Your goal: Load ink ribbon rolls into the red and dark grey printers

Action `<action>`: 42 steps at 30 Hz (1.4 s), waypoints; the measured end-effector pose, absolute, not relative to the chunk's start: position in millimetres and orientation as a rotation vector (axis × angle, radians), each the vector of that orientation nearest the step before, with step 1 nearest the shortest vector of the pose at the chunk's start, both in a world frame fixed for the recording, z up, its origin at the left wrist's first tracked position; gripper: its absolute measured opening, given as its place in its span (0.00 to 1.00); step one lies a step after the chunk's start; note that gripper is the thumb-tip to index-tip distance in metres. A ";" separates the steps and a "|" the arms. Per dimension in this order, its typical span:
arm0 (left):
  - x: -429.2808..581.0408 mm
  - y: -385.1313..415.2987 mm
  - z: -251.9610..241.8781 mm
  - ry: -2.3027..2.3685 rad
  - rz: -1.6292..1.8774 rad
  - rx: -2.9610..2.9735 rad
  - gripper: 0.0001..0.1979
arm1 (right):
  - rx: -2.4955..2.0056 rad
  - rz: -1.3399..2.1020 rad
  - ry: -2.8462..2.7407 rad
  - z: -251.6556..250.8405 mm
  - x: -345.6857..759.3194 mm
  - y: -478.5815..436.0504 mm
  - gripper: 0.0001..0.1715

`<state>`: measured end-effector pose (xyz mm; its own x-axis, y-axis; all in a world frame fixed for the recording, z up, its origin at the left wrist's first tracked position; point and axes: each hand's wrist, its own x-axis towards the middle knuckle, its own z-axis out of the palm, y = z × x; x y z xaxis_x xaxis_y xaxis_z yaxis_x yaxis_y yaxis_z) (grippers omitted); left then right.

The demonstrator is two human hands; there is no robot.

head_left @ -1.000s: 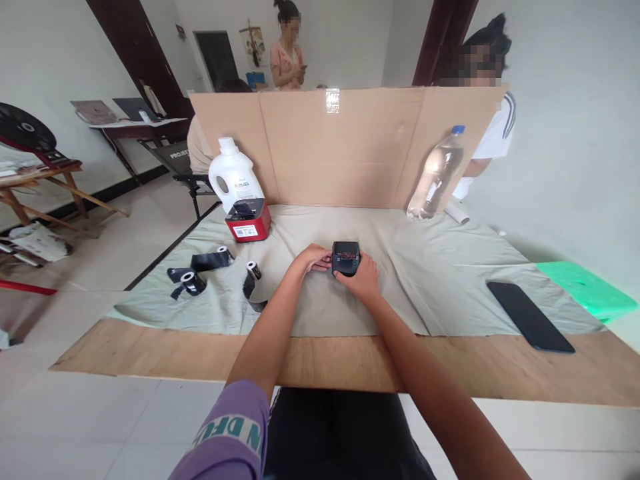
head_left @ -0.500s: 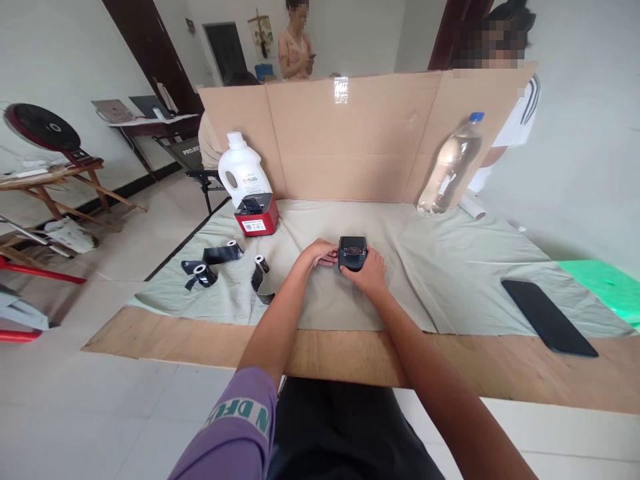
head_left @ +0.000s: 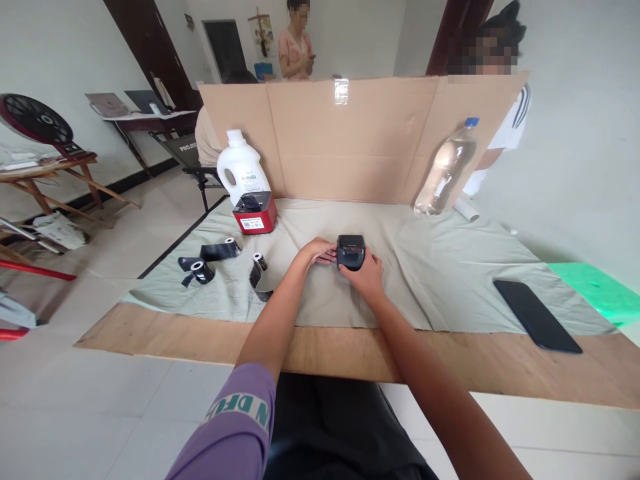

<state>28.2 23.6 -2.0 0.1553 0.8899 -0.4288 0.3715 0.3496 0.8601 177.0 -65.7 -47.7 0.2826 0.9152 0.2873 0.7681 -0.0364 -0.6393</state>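
A small black box-shaped device (head_left: 351, 257), which looks like a portable receipt printer, rests on the cloth-covered table between both hands. My right hand (head_left: 367, 273) grips it at its right side and front corner, thumb along the near edge. At its left side lies my left hand (head_left: 320, 251), fingers stretched towards the device and holding nothing I can see. Whether those fingertips touch its side I cannot tell. To the left are several small rolls of black strip, among them one partly unwound roll (head_left: 259, 261) and another roll (head_left: 201, 271).
A red and black box-shaped device (head_left: 255, 213) stands before a white jug (head_left: 244, 172). Behind is a cardboard screen (head_left: 345, 143), with a clear bottle (head_left: 447, 170) at its right. A black phone (head_left: 537, 315) lies near the right front edge. People are beyond the screen.
The view has shifted slightly, so the table and its items sit a little further left. Both hands keep nearly the same pose around the black device.
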 end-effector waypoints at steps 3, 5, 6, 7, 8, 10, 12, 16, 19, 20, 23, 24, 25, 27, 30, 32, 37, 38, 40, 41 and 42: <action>27.7 22.7 -2.6 1.432 0.548 1.242 0.16 | -1.841 0.262 -1.529 -47.0 177.9 -65.1 0.48; 26.7 22.1 -3.2 1.424 0.553 1.253 0.16 | -1.839 0.257 -1.533 -47.0 178.5 -65.0 0.48; 26.0 21.9 -3.5 1.416 0.558 1.259 0.15 | -1.836 0.256 -1.535 -47.1 178.7 -65.0 0.48; 25.2 21.8 -4.0 1.406 0.566 1.265 0.15 | -1.832 0.254 -1.537 -47.1 179.0 -65.2 0.49; 24.3 21.7 -4.6 1.394 0.576 1.272 0.14 | -1.830 0.251 -1.537 -47.1 179.2 -65.4 0.49; 22.8 21.6 -6.9 1.367 0.606 1.285 0.13 | -1.827 0.247 -1.538 -46.7 179.7 -65.9 0.49; 21.9 21.3 -11.1 1.339 0.647 1.301 0.11 | -1.828 0.254 -1.537 -46.0 180.2 -66.5 0.50; 23.1 21.3 -27.4 1.262 0.831 1.412 0.15 | -1.822 0.268 -1.536 -44.1 181.0 -67.7 0.51; 24.7 24.1 -41.1 1.199 1.022 1.607 0.16 | -1.818 0.276 -1.534 -43.2 181.2 -68.2 0.51; 24.9 25.3 -44.5 1.193 1.053 1.644 0.15 | -1.817 0.280 -1.535 -43.1 181.2 -68.2 0.51; 24.5 27.6 -49.4 1.197 1.070 1.649 0.14 | -1.819 0.279 -1.536 -43.4 181.0 -67.9 0.52; 24.3 27.9 -49.8 1.193 1.071 1.649 0.14 | -1.822 0.278 -1.536 -43.6 181.0 -67.7 0.52; 24.0 28.1 -49.9 1.189 1.071 1.649 0.15 | -1.825 0.277 -1.539 -43.7 181.0 -67.6 0.52; 23.7 28.6 -50.4 1.167 1.079 1.652 0.16 | -1.831 0.281 -1.542 -43.4 181.1 -67.5 0.52; 23.2 30.6 -53.5 1.098 1.126 1.679 0.20 | -1.843 0.299 -1.544 -40.9 181.1 -68.3 0.53; 22.7 32.5 -56.2 1.063 1.149 1.737 0.23 | -1.851 0.310 -1.550 -38.4 180.8 -69.4 0.53; 22.3 33.6 -56.2 1.210 1.017 1.942 0.30 | -1.860 0.304 -1.562 -36.3 180.1 -71.0 0.52; 22.8 33.0 -54.9 1.269 0.973 1.974 0.31 | -1.861 0.299 -1.561 -36.9 180.0 -70.7 0.52; 24.6 31.0 -51.6 1.380 0.897 2.023 0.30 | -1.866 0.287 -1.555 -38.6 180.0 -69.9 0.52; 25.8 29.5 -49.9 1.423 0.865 2.039 0.29 | -1.871 0.283 -1.551 -39.5 180.0 -69.5 0.53; 27.1 27.9 -48.3 1.456 0.837 2.052 0.28 | -1.876 0.282 -1.549 -40.1 180.0 -69.1 0.53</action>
